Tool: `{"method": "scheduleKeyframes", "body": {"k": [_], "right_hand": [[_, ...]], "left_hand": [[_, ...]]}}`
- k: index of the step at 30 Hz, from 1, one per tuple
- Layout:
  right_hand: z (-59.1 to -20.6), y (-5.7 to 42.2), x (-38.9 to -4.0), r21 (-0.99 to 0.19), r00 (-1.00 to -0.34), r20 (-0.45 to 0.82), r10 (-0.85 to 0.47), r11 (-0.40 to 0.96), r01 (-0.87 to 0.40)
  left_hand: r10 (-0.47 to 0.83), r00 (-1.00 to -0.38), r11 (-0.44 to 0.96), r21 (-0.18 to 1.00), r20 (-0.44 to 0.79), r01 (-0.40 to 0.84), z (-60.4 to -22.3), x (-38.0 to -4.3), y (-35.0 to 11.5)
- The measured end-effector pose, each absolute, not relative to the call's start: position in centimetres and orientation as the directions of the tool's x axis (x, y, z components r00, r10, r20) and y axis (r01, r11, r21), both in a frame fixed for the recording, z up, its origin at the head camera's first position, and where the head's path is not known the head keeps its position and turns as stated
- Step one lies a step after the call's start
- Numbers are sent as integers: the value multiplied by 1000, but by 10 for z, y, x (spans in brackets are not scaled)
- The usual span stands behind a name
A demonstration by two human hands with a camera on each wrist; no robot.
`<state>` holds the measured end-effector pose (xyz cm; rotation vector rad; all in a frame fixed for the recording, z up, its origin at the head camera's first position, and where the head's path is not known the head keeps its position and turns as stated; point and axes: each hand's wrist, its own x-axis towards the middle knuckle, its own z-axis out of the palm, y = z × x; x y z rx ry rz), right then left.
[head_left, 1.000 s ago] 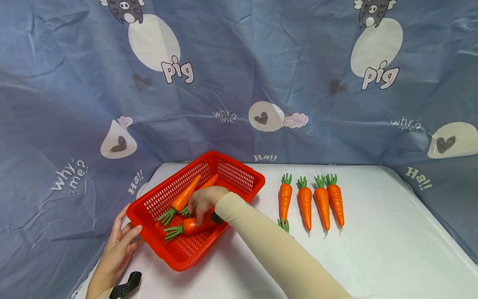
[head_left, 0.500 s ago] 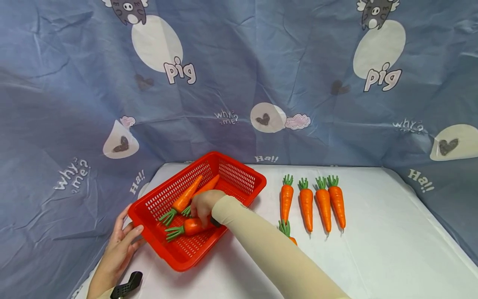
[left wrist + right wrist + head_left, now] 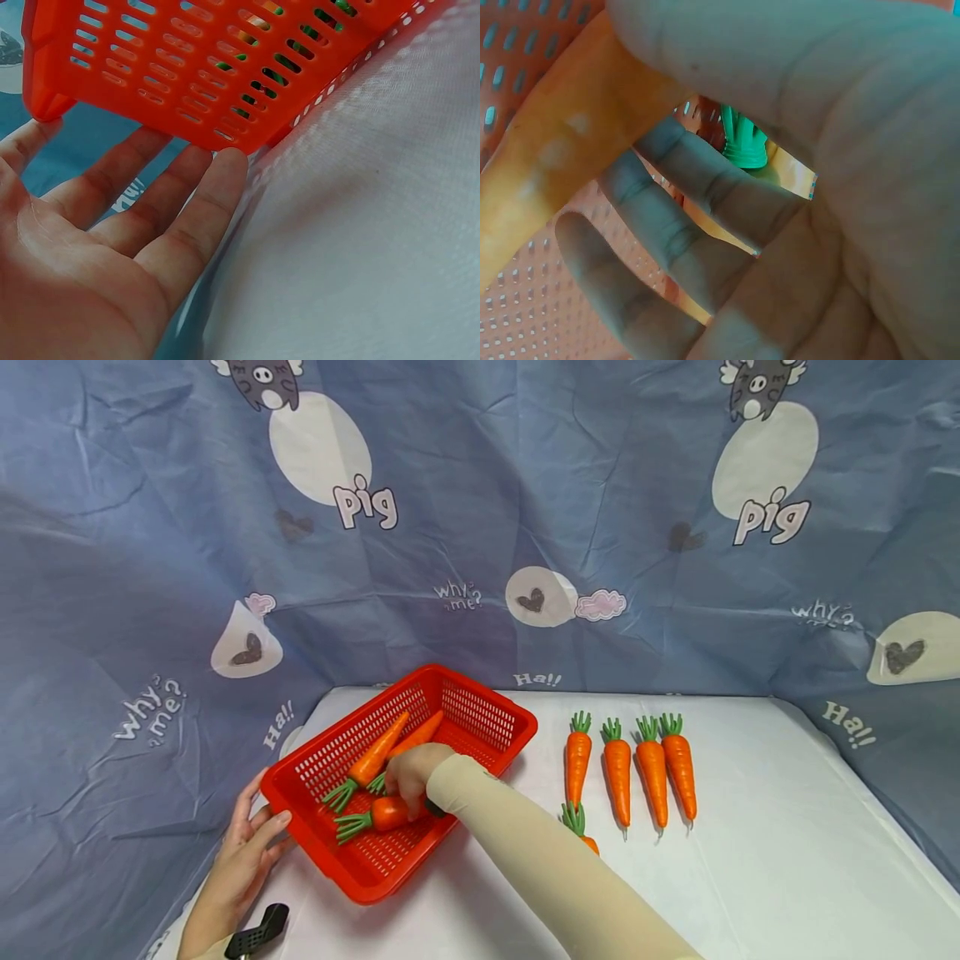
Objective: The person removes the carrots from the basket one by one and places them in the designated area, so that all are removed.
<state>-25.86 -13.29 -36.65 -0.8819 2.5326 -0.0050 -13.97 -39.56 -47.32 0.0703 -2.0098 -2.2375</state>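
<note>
A red plastic basket [image 3: 318,862] with slotted sides stands at an angle on the left. My left hand [image 3: 238,867] holds its near-left corner, thumb over the rim; the left wrist view shows the fingertips [image 3: 225,169] along the underside edge. Inside the basket, my right hand [image 3: 414,768] grips an orange carrot [image 3: 387,814] from above, its green leafy end pointing left. The right wrist view has that carrot [image 3: 562,142] between the thumb and fingers. Two more carrots, one in front [image 3: 372,763] and one partly hidden by the hand [image 3: 422,732], lie beyond it in the basket.
Several carrots [image 3: 618,781] lie in a row on the white tabletop [image 3: 780,827] to the right, green ends away from me. Another carrot [image 3: 589,842] is mostly hidden behind the right sleeve [image 3: 540,852]. A blue printed cloth [image 3: 465,510] hangs behind the table.
The right hand's fingers have drawn in around the near carrot, which stays about where it was. The left hand keeps its hold on the basket corner. The head view has shifted slightly.
</note>
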Motion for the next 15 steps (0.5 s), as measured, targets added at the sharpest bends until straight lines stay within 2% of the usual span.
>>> {"method": "scheduleKeyframes", "body": {"k": [9,15], "right_hand": [[-363,-131,-260,-168,-678,-411,-609,782,-601],[-361,-134,-268,-228,-619,-439,-651,747,-624]], "left_hand": [[-126,-990,-111,991,62,77,-473,-139,-395],[-113,-990,-121,987,88,102,-473,-139,-395]]}}
